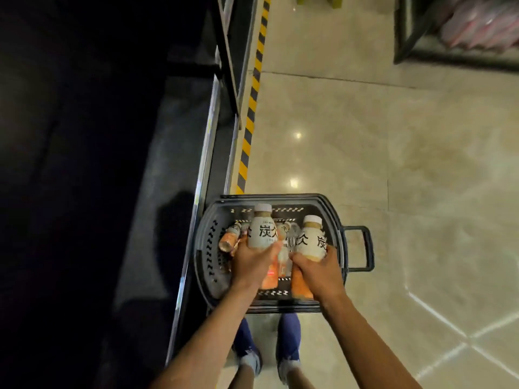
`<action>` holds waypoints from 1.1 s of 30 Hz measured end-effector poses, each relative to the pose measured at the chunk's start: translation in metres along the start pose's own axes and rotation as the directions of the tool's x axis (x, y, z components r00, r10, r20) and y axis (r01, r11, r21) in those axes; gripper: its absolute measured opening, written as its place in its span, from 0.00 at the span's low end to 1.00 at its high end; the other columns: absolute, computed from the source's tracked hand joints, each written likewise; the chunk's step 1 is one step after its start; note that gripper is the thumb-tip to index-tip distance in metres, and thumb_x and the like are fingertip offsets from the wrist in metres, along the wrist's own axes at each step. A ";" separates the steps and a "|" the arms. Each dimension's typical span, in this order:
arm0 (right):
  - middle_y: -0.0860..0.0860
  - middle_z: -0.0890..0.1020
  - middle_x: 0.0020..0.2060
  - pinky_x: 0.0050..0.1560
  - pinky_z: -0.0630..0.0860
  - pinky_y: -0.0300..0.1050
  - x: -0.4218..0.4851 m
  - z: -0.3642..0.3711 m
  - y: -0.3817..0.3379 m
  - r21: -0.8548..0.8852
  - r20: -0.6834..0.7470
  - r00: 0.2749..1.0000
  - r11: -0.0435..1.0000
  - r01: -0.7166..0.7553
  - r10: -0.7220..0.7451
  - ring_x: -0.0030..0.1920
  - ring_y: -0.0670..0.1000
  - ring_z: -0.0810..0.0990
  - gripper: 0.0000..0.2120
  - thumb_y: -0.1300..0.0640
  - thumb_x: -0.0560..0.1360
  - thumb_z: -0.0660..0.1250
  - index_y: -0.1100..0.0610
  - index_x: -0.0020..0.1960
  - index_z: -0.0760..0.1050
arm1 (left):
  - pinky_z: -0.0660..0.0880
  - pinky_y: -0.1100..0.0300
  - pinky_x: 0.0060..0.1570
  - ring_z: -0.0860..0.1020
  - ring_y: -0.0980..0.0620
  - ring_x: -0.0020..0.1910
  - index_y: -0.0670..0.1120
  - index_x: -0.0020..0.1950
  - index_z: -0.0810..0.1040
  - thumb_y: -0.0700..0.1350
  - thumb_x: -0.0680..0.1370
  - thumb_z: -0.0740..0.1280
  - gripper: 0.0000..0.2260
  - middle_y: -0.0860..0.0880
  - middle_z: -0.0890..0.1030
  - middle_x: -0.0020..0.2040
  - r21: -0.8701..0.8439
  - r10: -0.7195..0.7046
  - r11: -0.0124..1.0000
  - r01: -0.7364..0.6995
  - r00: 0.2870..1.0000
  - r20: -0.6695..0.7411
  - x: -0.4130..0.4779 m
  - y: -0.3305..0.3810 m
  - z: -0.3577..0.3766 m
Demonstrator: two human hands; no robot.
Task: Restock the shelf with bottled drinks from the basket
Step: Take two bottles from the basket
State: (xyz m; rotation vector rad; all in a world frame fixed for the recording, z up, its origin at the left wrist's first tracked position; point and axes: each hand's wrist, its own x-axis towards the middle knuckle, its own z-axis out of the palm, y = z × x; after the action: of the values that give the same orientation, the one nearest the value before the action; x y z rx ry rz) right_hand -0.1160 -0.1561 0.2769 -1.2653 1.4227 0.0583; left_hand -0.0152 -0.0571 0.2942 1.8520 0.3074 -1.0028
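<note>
A dark grey basket (335, 220) stands on the floor beside the shelf. My left hand (251, 265) grips a white bottle (262, 230) with a white cap and black characters, held upright above the basket. My right hand (318, 272) holds a second white bottle (311, 238) of the same kind, just right of the first. More bottles lie in the basket, among them an orange-labelled bottle (229, 240) at the left and orange ones under my hands. The shelf (168, 192) on the left is dark and its boards look bare.
A yellow-and-black hazard stripe (251, 108) runs along the shelf's base. The basket's handle (362, 248) sticks out to the right. Glossy beige floor tiles (393, 164) spread rightward. Another rack with pink packs (477, 26) is at top right. My feet (266, 352) stand behind the basket.
</note>
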 end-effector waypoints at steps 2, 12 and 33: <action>0.49 0.83 0.48 0.55 0.80 0.56 -0.061 -0.019 -0.042 0.006 0.008 0.998 0.998 0.060 -0.060 0.47 0.50 0.83 0.32 0.51 0.63 0.80 0.54 0.62 0.70 | 0.76 0.68 0.33 0.83 0.52 0.40 0.49 0.49 0.79 0.44 0.72 0.76 0.10 0.50 0.84 0.42 -0.080 0.037 0.996 -0.039 0.999 -0.021 -0.060 0.044 -0.016; 0.41 0.79 0.46 0.40 0.73 0.38 -0.256 -0.085 -0.166 -0.019 0.190 0.870 0.884 0.467 -0.456 0.45 0.40 0.79 0.29 0.53 0.68 0.79 0.51 0.64 0.68 | 0.78 0.65 0.32 0.85 0.54 0.38 0.48 0.48 0.79 0.43 0.73 0.75 0.07 0.46 0.86 0.42 -0.257 0.206 0.940 -0.223 0.974 -0.093 -0.286 0.138 -0.095; 0.51 0.85 0.45 0.40 0.81 0.46 -0.560 -0.064 -0.169 0.371 0.878 0.009 0.692 0.619 -0.479 0.44 0.52 0.85 0.28 0.45 0.56 0.76 0.47 0.55 0.76 | 0.75 0.57 0.37 0.82 0.49 0.39 0.51 0.51 0.78 0.60 0.63 0.74 0.22 0.47 0.84 0.42 -0.257 0.214 0.648 -0.717 0.495 -0.842 -0.624 0.039 -0.206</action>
State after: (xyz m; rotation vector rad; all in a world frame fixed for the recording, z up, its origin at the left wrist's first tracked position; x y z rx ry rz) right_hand -0.1876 0.0847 0.8089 -1.3986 -0.2651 0.3218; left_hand -0.2806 0.2263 0.8256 1.5047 0.4672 0.3536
